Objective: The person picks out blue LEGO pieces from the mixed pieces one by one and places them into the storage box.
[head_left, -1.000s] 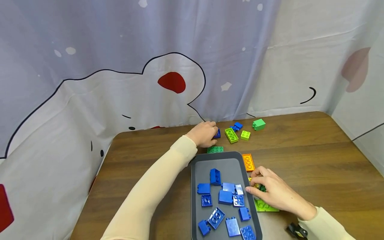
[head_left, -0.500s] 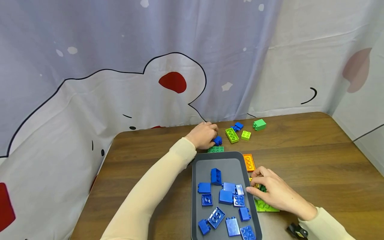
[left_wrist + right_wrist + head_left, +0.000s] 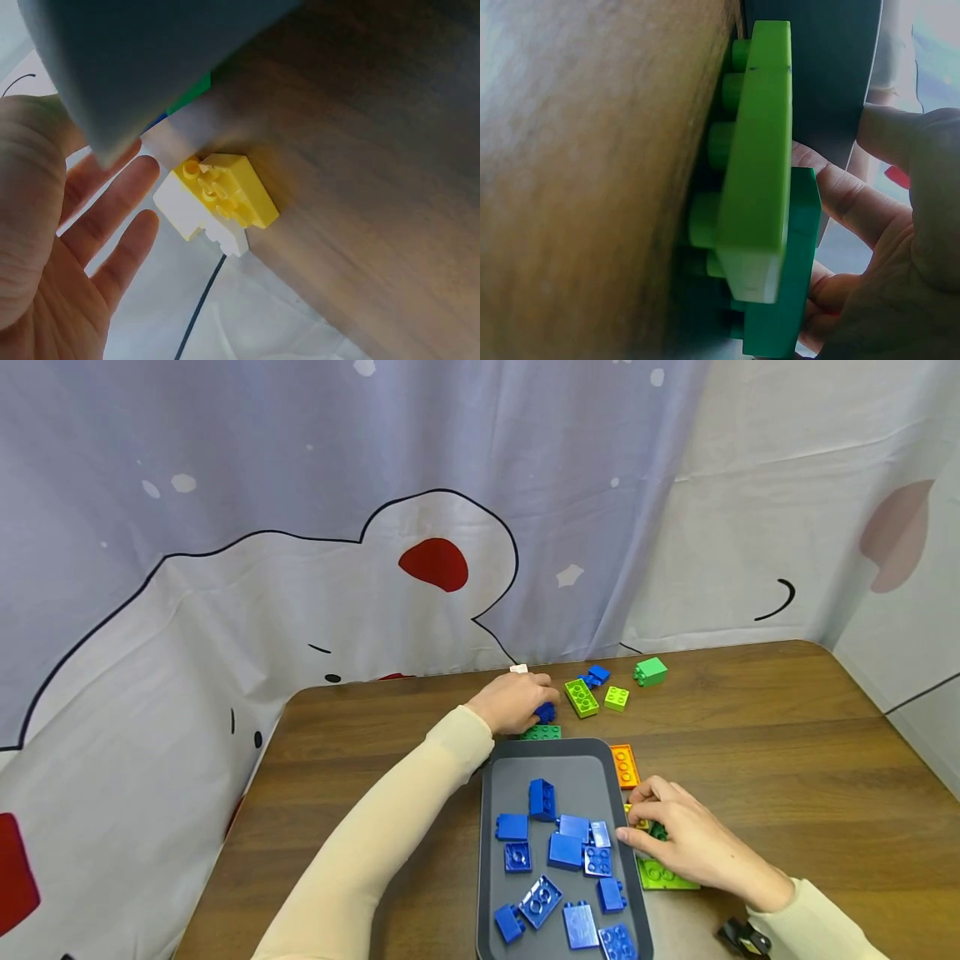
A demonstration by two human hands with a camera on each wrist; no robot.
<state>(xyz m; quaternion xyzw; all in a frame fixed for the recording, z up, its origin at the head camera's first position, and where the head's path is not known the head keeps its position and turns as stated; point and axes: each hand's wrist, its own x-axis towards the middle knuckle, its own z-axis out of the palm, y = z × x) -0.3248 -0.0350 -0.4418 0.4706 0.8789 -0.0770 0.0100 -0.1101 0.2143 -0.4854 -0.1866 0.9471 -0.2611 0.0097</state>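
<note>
At the far edge, my left hand (image 3: 513,702) reaches over a blue brick (image 3: 547,713) that peeks out beside its fingertips. In the left wrist view its visible fingers (image 3: 116,199) are extended, while the tray's corner covers part of the hand. A yellow brick (image 3: 244,187) and a white brick (image 3: 180,206) stand just past them. My right hand (image 3: 678,839) rests at the right rim of the grey tray (image 3: 487,860), fingers loosely bent and thumb at the rim. Beneath it are a yellow brick (image 3: 637,817), a dark green brick (image 3: 780,300) and a lime brick (image 3: 761,150).
Several blue bricks (image 3: 565,852) lie scattered in the tray. Behind it are a green brick (image 3: 542,732), a long lime brick (image 3: 581,698), a small lime brick (image 3: 617,697), blue pieces (image 3: 597,675) and a light green brick (image 3: 651,672). An orange brick (image 3: 626,766) lies beside the tray.
The blue brick by the left hand has come nearer the tray. The left hand has shifted slightly right and nearer, uncovering a white brick behind it. The right hand stays still.
</note>
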